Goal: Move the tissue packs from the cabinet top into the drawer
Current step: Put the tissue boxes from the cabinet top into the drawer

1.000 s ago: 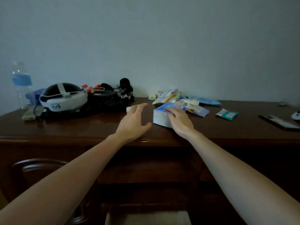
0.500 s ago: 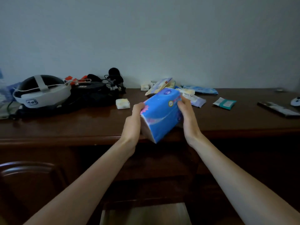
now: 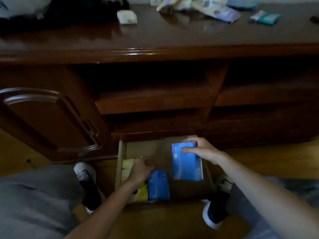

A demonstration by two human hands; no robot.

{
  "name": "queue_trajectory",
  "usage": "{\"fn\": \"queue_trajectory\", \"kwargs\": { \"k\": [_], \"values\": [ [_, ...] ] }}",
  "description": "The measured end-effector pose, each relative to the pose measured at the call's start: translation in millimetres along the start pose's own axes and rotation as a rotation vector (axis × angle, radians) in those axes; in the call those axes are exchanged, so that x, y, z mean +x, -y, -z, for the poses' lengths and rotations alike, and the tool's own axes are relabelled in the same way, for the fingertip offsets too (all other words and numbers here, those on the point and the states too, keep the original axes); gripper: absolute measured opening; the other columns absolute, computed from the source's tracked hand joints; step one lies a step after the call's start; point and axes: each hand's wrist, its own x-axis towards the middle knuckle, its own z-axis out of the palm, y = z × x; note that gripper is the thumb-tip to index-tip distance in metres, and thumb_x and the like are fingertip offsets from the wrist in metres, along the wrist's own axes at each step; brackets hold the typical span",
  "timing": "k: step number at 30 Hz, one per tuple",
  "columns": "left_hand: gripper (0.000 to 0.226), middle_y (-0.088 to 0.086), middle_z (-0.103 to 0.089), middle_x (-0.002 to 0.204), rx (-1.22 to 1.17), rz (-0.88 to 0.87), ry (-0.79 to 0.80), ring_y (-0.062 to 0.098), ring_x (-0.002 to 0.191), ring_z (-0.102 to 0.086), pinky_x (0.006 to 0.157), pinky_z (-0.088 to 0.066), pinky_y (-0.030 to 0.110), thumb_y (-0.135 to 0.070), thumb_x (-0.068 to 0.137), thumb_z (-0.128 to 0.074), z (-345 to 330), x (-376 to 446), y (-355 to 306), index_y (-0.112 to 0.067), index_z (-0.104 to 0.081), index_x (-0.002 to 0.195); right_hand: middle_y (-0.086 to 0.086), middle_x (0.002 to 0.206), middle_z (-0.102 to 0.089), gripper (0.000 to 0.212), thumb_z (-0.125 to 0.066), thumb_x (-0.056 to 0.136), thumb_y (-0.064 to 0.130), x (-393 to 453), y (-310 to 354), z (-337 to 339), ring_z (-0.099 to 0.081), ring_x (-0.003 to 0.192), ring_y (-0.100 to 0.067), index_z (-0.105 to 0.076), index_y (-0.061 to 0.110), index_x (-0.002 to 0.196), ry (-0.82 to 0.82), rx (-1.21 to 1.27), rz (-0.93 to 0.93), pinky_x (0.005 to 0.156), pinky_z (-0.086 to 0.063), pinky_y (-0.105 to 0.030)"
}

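My right hand (image 3: 201,150) grips the big blue tissue pack (image 3: 187,163) at the drawer's (image 3: 119,163) right side. My left hand (image 3: 141,169), loosely curled, holds nothing, above a yellow pack (image 3: 128,165) near the left edge.

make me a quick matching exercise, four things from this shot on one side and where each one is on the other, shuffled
Things:
1. large blue tissue pack
2. small blue tissue pack
3. yellow pack
4. small white pack

Places:
A. on the cabinet top
B. left side of the drawer, partly under the left hand
C. right side of the drawer, gripped by the right hand
D. drawer middle, near its front

Pairs: 1-C, 2-D, 3-B, 4-A
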Motion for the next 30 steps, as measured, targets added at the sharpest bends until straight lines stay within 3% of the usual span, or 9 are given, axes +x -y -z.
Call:
{"fn": "queue_trajectory", "kwargs": {
  "k": [3, 7, 11, 13, 15, 18, 20, 25, 30],
  "values": [
    [0.025, -0.002, -0.068, 0.117, 0.438, -0.149, -0.029, 0.015, 0.103, -0.061, 0.085, -0.053, 0.033, -0.027, 0.092, -0.067, -0.3, 11.4, 45.7, -0.025, -0.065, 0.117, 0.010, 0.123, -0.062, 0.056, -0.085, 0.081, 0.040, 24.9, -43.9, -21.6, -0.063, 0.099, -0.003, -0.061, 0.033, 0.131, 0.091, -0.111, -0.078, 0.073, -0.053, -0.021],
    [0.046, -0.001, -0.049, 0.145, 0.800, -0.338, 0.032, 0.022, 0.136, -0.037, 0.108, -0.035, 0.038, -0.043, 0.094, -0.059, -11.3, 23.2, 75.9, -0.025, -0.054, 0.136, 0.008, 0.123, -0.062, 0.075, -0.087, 0.079, 0.035, 47.2, -84.1, -53.3, -0.062, 0.106, -0.008, -0.050, 0.028, 0.144, 0.229, -0.095, -0.214, 0.074, -0.050, -0.021],
    [0.068, 0.002, -0.023, 0.163, 0.966, -0.362, 0.142, 0.026, 0.152, -0.009, 0.122, -0.011, 0.049, -0.048, 0.093, -0.054, -20.3, 31.1, 93.1, -0.024, -0.034, 0.153, 0.013, 0.111, -0.058, 0.055, -0.089, 0.077, 0.024, 59.9, -107.2, -72.2, -0.059, 0.104, -0.012, -0.053, 0.032, 0.118, 0.293, -0.272, -0.209, 0.070, -0.047, -0.023],
    [0.080, 0.002, -0.014, 0.167, 1.032, -0.355, 0.199, 0.028, 0.154, 0.000, 0.123, -0.001, 0.053, -0.053, 0.091, -0.055, -23.4, 34.4, 97.6, -0.023, -0.024, 0.158, 0.012, 0.109, -0.058, 0.057, -0.089, 0.075, 0.023, 66.9, -109.9, -75.8, -0.061, 0.106, -0.014, -0.056, 0.029, 0.121, 0.302, -0.320, -0.207, 0.072, -0.049, -0.025],
    [0.087, 0.002, -0.012, 0.167, 1.074, -0.350, 0.219, 0.029, 0.154, 0.004, 0.121, 0.004, 0.056, -0.058, 0.089, -0.055, -26.2, 38.3, 99.5, -0.021, -0.019, 0.159, 0.004, 0.120, -0.061, 0.065, -0.089, 0.075, 0.026, 72.5, -109.7, -79.0, -0.061, 0.116, -0.022, -0.056, 0.023, 0.131, 0.312, -0.382, -0.199, 0.085, -0.053, -0.034],
    [0.093, 0.002, -0.016, 0.166, 1.132, -0.370, 0.222, 0.030, 0.154, 0.007, 0.120, 0.006, 0.059, -0.062, 0.087, -0.054, -29.5, 43.1, 98.2, -0.021, -0.015, 0.160, -0.007, 0.139, -0.056, 0.082, -0.089, 0.075, 0.033, 76.1, -109.6, -80.0, -0.055, 0.127, -0.029, -0.049, 0.019, 0.145, 0.279, -0.496, -0.215, 0.103, -0.050, -0.048],
    [0.094, 0.001, -0.026, 0.163, 1.133, -0.368, 0.220, 0.030, 0.154, 0.006, 0.120, 0.004, 0.060, -0.064, 0.085, -0.056, -29.9, 45.6, 98.1, -0.021, -0.018, 0.159, -0.010, 0.144, -0.053, 0.090, -0.089, 0.075, 0.037, 75.9, -110.5, -74.1, -0.053, 0.130, -0.032, -0.042, 0.017, 0.149, 0.252, -0.567, -0.274, 0.103, -0.049, -0.050],
    [0.102, 0.000, -0.037, 0.154, 1.144, -0.373, 0.222, 0.031, 0.153, 0.002, 0.120, -0.003, 0.062, -0.070, 0.079, -0.060, -31.2, 49.2, 95.8, -0.022, -0.020, 0.158, -0.014, 0.145, -0.050, 0.081, -0.086, 0.083, 0.029, 67.8, -113.3, -64.2, -0.059, 0.120, -0.037, -0.041, 0.013, 0.148, 0.244, -0.498, -0.412, 0.061, -0.062, -0.038],
    [0.103, -0.002, -0.035, 0.155, 1.061, -0.351, 0.226, 0.029, 0.153, 0.006, 0.120, -0.011, 0.062, -0.066, 0.079, -0.066, -32.0, 48.0, 97.3, -0.023, -0.018, 0.159, -0.011, 0.150, -0.046, 0.084, -0.081, 0.088, 0.027, 62.3, -123.0, -80.9, -0.053, 0.130, -0.035, -0.032, 0.022, 0.156, 0.258, -0.353, -0.367, 0.067, -0.061, -0.037]
  ]
}}
